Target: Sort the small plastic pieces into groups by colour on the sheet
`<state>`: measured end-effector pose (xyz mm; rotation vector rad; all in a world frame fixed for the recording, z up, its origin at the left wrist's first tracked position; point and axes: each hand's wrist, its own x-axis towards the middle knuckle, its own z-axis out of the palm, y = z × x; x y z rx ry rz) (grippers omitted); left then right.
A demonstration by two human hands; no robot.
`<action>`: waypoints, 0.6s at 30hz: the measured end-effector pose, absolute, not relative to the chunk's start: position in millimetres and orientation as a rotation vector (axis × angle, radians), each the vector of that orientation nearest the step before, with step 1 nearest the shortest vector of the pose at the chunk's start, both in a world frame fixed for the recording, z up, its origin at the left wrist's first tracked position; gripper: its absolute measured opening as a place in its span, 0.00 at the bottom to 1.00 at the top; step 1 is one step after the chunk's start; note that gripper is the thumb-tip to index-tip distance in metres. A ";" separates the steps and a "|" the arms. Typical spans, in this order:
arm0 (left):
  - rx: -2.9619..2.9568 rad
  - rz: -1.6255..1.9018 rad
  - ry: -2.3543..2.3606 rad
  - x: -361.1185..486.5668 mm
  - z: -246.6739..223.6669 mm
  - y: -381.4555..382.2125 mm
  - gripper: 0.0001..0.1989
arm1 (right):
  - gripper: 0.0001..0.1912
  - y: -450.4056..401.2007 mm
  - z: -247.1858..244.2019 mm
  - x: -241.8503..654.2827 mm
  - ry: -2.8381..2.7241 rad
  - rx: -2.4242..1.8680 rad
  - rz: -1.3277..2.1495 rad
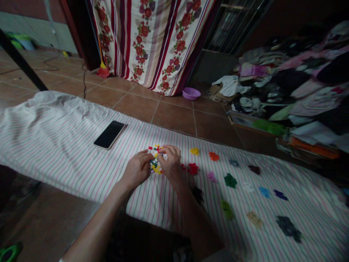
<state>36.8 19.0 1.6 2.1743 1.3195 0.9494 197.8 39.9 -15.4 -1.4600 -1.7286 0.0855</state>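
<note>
"How do the hands lie?"

"The right hand (170, 162) is bent, thumb and fingers partly closed at the edge of the mixed pieces (156, 169). I can't tell whether it has a piece pinched. The left hand (136, 167) is loosely curled, its fingertips at the opposite edge; whether it holds anything is hidden too."

"Where's the mixed patch from each?"

"At about nine o'clock from the right hand, three from the left. It lies between them, longer from twelve to six than across, so neither hand looks clearly nearer."

"And past the right hand?"

"Single-colour heaps, apart from one another. From that hand, the yellow heap (194, 151) is near two o'clock, the red heap (193, 169) between three and four, the black heap (197, 195) between four and five, partly behind the right forearm (188, 207). The orange heap (214, 156) is around three, beyond the yellow one; the green heap (230, 180) is farther off, nearer four. The right hand is the closer one to all of these."

"Anything on the left?"

"A phone (109, 134), flat on the striped cloth (81, 153), well apart at ten to eleven o'clock from the left hand. Its long axis runs roughly seven to one."
</note>
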 end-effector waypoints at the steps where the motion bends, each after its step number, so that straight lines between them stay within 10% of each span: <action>1: 2.171 0.947 1.325 36.9 0.9 19.1 0.18 | 0.04 40.5 -14.0 199.7 -1.726 -1.441 0.095; 18: 2.191 0.927 1.341 40.4 -1.0 19.6 0.17 | 0.07 30.1 -4.1 262.0 -1.803 -1.484 0.099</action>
